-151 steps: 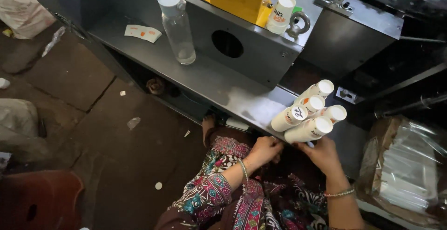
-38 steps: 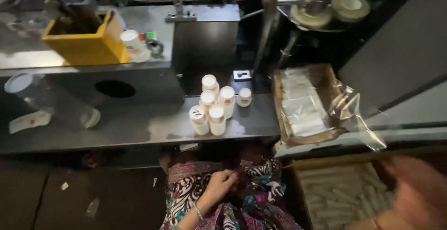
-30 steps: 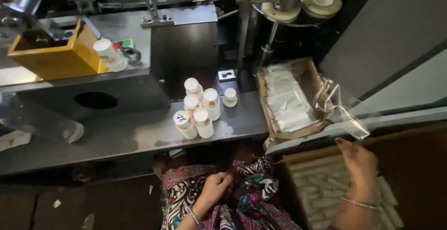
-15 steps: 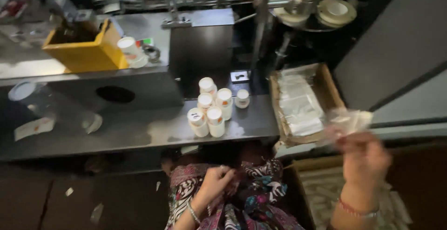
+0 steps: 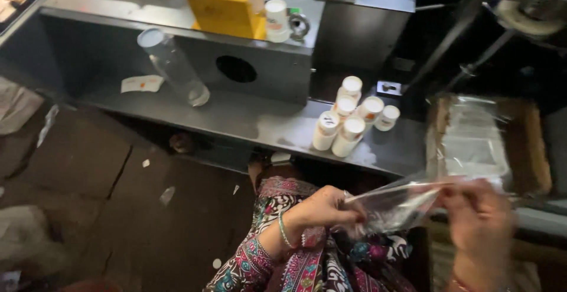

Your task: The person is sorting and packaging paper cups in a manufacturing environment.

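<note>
On the grey metal desk stands a cluster of six small white plastic bottles with white caps, touching one another, near the front edge and directly beyond the person's lap. To the left on the same surface a tall clear plastic bottle with a white cap leans at a tilt against the grey back panel, and a small white paper slip lies flat just left of it. The back panel has a round dark hole. On the raised shelf above sit a yellow open-topped box and, just beside it, one more white bottle next to a metal ring. To the right, a brown cardboard tray holds a stack of clear bags; its far side is cut off by dark machinery. Nothing stands between the hands and the bottle cluster. The clear thin plastic bag is held over the lap, below the desk edge, stretched between both hands. The left hand pinches the bag's left end, fingers curled, wrist bent inward, a bangle on the patterned sleeve. The right hand is motion-blurred; it grips the bag's right end, but the finger placement cannot be made out. Contents of the bag are not discernible.
</note>
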